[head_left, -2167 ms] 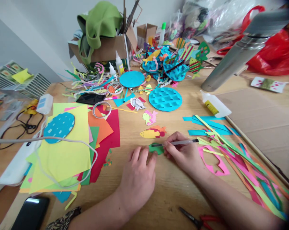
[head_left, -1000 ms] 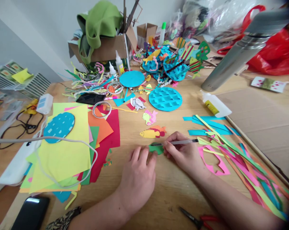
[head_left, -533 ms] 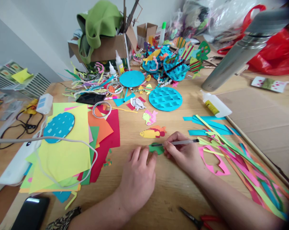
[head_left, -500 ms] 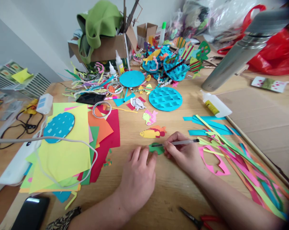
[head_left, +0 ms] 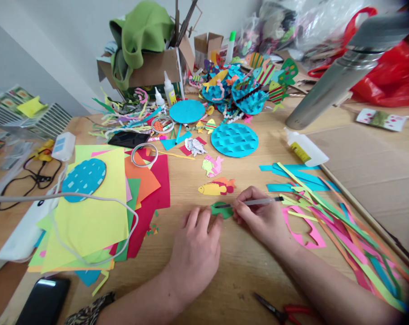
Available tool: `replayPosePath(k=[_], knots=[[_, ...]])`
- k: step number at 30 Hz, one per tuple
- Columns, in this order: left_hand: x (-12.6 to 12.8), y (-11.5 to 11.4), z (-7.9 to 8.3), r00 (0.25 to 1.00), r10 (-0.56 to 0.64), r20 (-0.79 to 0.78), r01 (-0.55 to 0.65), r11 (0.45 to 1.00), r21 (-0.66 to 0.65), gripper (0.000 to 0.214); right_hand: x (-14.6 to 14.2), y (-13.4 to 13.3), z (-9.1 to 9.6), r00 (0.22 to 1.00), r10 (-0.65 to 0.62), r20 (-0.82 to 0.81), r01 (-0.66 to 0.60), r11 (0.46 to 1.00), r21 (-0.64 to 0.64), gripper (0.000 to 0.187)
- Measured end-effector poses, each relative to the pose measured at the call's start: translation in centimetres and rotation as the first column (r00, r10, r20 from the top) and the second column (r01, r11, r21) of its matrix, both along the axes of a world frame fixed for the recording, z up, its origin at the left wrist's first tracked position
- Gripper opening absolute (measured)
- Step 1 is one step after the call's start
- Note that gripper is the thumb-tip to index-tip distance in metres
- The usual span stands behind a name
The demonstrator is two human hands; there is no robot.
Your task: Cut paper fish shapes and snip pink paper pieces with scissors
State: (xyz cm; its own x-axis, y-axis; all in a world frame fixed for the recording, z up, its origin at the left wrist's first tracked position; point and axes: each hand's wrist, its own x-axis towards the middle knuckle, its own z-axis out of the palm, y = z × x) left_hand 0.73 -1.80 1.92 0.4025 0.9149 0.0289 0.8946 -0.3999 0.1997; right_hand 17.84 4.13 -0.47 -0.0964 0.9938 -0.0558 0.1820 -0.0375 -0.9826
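A small green paper cut-out [head_left: 221,210] lies on the wooden table [head_left: 245,275] in front of me. My left hand [head_left: 194,253] rests flat beside it, fingers stretched out and fingertips on its left edge. My right hand [head_left: 260,216] is closed on a thin grey pen [head_left: 258,202], whose tip touches the green cut-out. A yellow and red paper fish [head_left: 216,186] lies just beyond it, and a pink and yellow fish [head_left: 211,165] sits farther back.
Stacked coloured paper sheets [head_left: 96,207] with a white cable lie at left. Paper strips [head_left: 329,221] and a pink offcut [head_left: 304,225] lie at right. A glue bottle [head_left: 304,148], blue discs [head_left: 234,140], red-handled pliers [head_left: 285,309] and a black phone [head_left: 44,301] surround me.
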Motion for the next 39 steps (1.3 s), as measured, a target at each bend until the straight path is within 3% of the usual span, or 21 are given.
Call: replayPosePath(k=[39], knots=[[0.02,0.08,0.1,1.0,-0.002,-0.004,0.001,1.0,-0.017,0.04,-0.06,-0.03,0.0,1.0,0.002,-0.03,-0.003,1.0,-0.01,0.018]])
